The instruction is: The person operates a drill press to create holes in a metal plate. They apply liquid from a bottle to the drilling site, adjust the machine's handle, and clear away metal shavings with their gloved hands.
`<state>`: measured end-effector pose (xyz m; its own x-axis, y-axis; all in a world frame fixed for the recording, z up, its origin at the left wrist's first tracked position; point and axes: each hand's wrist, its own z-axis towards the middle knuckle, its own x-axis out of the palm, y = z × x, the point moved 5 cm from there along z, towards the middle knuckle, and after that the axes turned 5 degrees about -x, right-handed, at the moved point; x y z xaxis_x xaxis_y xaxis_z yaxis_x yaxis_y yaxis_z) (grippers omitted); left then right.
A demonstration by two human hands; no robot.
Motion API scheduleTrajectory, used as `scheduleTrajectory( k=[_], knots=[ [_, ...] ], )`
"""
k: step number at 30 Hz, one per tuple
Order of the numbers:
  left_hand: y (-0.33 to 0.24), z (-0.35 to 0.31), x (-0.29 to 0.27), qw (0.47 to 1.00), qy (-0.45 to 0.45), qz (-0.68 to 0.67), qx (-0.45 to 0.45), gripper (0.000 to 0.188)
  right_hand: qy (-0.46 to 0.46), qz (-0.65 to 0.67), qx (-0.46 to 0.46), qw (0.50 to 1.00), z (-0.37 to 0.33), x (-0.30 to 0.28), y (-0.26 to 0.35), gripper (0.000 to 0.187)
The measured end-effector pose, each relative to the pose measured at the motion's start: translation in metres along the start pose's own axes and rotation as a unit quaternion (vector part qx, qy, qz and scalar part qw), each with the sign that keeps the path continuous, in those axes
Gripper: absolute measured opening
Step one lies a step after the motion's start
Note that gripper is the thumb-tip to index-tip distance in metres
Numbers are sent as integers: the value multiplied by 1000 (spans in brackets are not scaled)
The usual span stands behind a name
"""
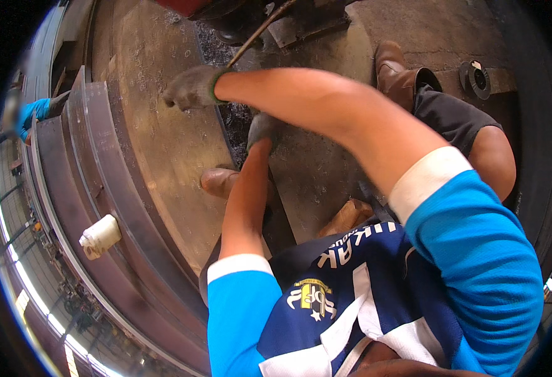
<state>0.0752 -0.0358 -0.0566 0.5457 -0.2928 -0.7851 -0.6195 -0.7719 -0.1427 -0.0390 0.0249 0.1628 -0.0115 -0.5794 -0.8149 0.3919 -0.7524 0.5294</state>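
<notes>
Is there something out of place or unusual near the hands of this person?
Loose pale debris lies scattered along the dark strip beside the gloved right hand, untidy against the barer metal plate. It may be ordinary work waste; nothing looks plainly damaged.

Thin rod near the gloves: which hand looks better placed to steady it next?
Probably the right hand: the thin rod runs down close beside it, whereas the left hand lies lower in the picture, farther off.

Small bits [209, 49] litter the brown floor [153, 147], and a steel beam [109, 135] carries a white container [102, 235].
</notes>
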Motion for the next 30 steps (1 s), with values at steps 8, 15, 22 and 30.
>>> scheduleTrajectory(
  k=[8, 15, 22, 30],
  knots=[
    [65, -6, -33, 962, -73, -188, -185, 41, -80, 338, 159, 924, -125, -194, 20, 47],
    [13, 29, -61, 967, -70, -177, -171, 35, -75, 118, -42, 989, -225, -200, 6, 40],
    [56, -73, -18, 994, 28, -41, -100, 30, -65, 108, 54, 991, -256, -153, -73, 53],
    [97, -36, -65, 948, -78, -232, -202, 36, -39, 153, 105, 982, -294, -127, -141, 41]
  ],
)
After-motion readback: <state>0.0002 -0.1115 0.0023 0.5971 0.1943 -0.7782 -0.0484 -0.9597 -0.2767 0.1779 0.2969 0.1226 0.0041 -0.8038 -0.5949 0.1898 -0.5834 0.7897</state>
